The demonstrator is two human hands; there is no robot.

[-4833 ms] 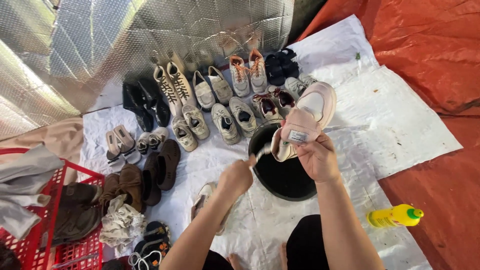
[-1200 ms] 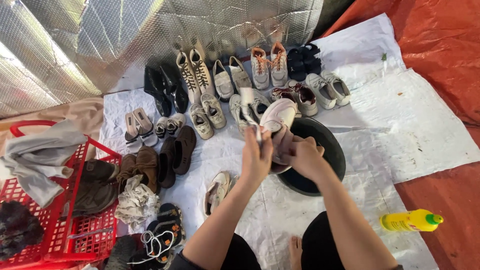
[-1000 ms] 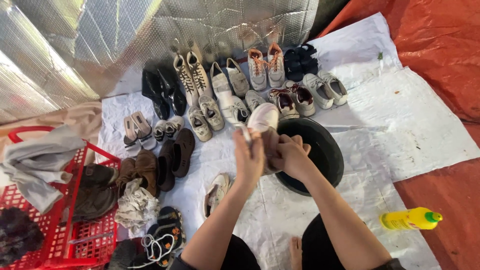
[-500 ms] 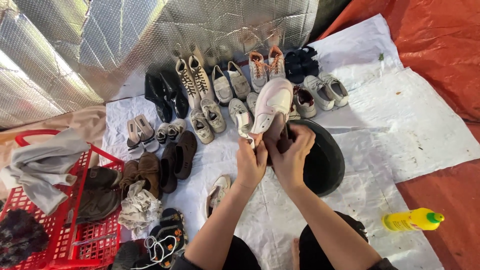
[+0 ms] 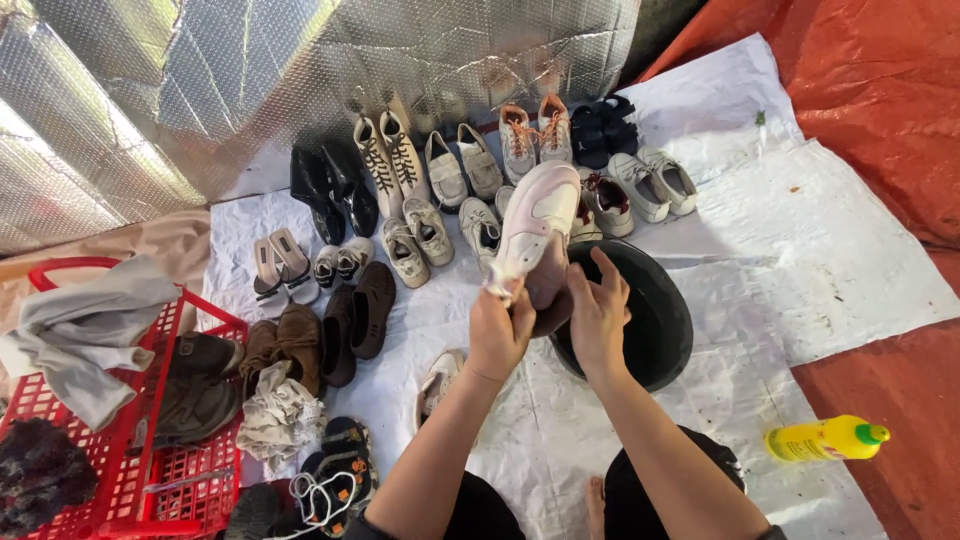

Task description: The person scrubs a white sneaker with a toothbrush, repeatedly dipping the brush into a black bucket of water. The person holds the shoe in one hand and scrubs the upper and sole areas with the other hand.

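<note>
A pale pink and white sneaker is held up over the near-left rim of a black basin, toe pointing away from me. My right hand grips its heel and underside. My left hand is closed at the shoe's near left side, pinching something small and pale against it; I cannot tell what it is. Both forearms reach up from the bottom of the view.
Rows of shoes lie on a white tarp beyond the basin, brown ones at left. A red crate with cloth and shoes is at lower left. A yellow bottle lies at right. Silver foil wall behind.
The sneaker was turned from sole-out beside the basin to toe-away over its rim. My left hand has come in against the shoe and my right hand has shifted to the heel.
</note>
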